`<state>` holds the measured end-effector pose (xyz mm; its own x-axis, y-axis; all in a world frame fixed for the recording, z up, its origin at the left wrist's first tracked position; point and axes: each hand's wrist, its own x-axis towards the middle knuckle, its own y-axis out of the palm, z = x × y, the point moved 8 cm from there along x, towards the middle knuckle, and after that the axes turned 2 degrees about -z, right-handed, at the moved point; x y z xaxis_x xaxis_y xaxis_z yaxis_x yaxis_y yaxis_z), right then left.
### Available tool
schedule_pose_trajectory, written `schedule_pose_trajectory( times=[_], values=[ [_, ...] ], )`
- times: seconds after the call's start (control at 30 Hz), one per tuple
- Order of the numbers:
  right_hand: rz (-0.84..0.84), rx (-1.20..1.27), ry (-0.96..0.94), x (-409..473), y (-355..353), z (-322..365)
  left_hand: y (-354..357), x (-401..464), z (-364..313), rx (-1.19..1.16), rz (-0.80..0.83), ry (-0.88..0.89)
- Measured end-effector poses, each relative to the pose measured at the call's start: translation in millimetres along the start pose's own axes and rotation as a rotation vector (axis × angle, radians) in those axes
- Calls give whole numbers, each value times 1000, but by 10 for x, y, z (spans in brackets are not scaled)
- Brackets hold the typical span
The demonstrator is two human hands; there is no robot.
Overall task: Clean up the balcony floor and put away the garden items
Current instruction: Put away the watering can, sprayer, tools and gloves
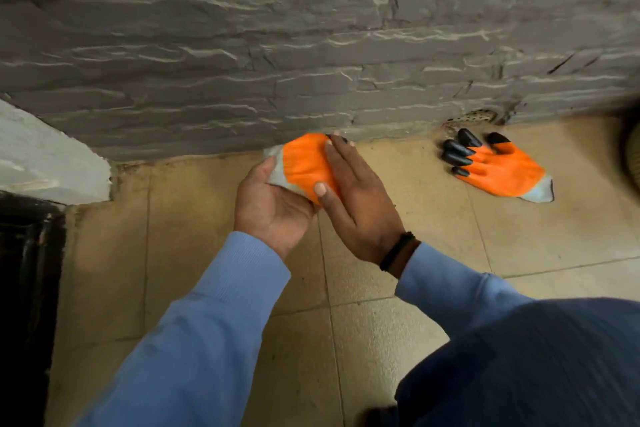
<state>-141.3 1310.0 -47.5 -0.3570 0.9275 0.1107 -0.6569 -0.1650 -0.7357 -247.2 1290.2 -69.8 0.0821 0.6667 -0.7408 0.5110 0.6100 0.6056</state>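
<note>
An orange glove [304,163] is gripped by the left hand [273,204] — the right hand [356,198] is pressed flat on it, fingers straight.

Wall [311,45]: rough grey stone-look cladding, ridged, matt w/ pale scuffed edges; floor [207,288]: beige tiles, fine speckled texture, faint sheen, dark grout; held glove [304,166]: orange knit cloth, grey knit cuff, matt; glove on floor [498,166]: same orange knit, glossy black plastic claw tips; sleeves [207,340]: blue fine-ribbed knit; wristband [396,251]: black, matt.
</note>
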Motion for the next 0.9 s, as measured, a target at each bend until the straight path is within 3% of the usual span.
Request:
schedule_pose_trajectory(
  times=[0.07,0.2,0.4,0.5,0.6,0.8,0.9],
  values=[
    [-59,-4,-2,44,-120,66,-17,-3,42,27,-12,-4],
    [-81,32,-257,25,-125,421,105,-7,111,43,23,-22],
    [-3,37,-225,19,-76,123,296,-42,-89,12,112,45],
    [-23,75,-135,42,-116,-121,305,-20,-132,-19,139,70],
    [-75,85,76,-33,-196,-620,251,50,-121,-70,137,68],
    [-318,100,367,-295,-525,-1398,205,150,74,-94,157,17],
    [-418,178,316,-307,-603,-1181,188,171,199,-98,144,2]
  ],
)
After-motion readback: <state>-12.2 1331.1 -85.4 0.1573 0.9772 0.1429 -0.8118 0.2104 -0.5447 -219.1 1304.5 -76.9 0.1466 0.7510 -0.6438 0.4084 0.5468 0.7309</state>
